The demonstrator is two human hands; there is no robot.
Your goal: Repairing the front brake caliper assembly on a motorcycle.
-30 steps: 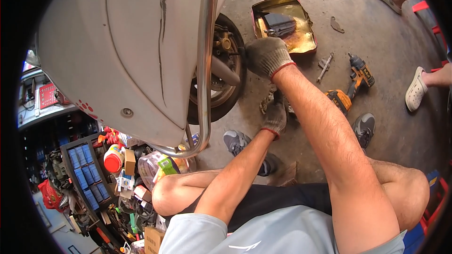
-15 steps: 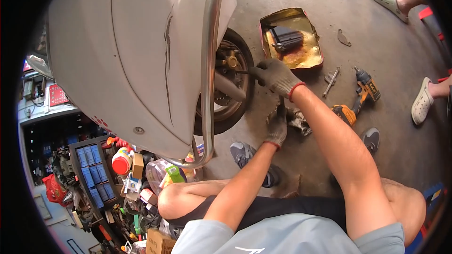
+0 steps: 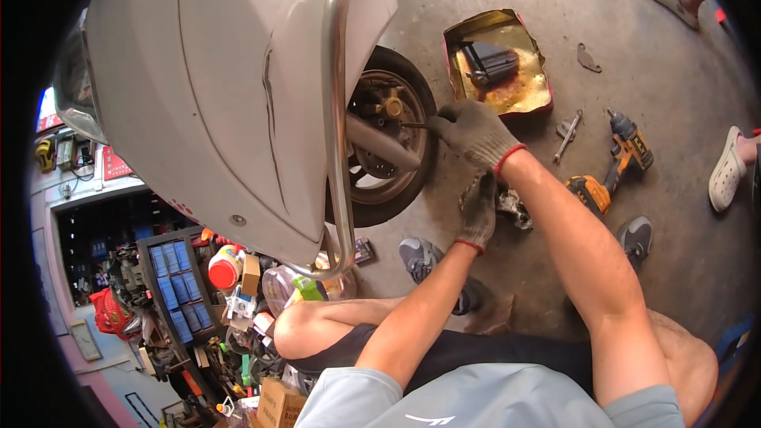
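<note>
My right hand (image 3: 476,135), in a grey knit glove with a red cuff, pinches a thin dark rod-like tool (image 3: 416,124). The tool's tip reaches in beside the gold-coloured brake caliper (image 3: 391,107) on the scooter's wheel (image 3: 428,103); whether it touches cannot be told. Just below, my gloved left hand (image 3: 479,218) is closed on what looks like a crumpled, black-stained rag (image 3: 515,211). Its fingers are partly hidden. The grey scooter body (image 3: 214,87) and a chrome guard bar (image 3: 337,111) stand left of both hands.
Beyond my right hand lies an oily tray (image 3: 542,83) holding a black boxy part (image 3: 491,62). Farther right are a spanner (image 3: 567,136), a flat metal plate (image 3: 587,57) and a yellow-black cordless drill (image 3: 630,143). Another person's clogs (image 3: 724,170) are at the right. Boxes and clutter (image 3: 250,273) fill the lower left.
The whole view has shifted slightly, so the scene sits a little differently in the picture. Both hands keep nearly the same places by the wheel, with the tool still at the caliper.
</note>
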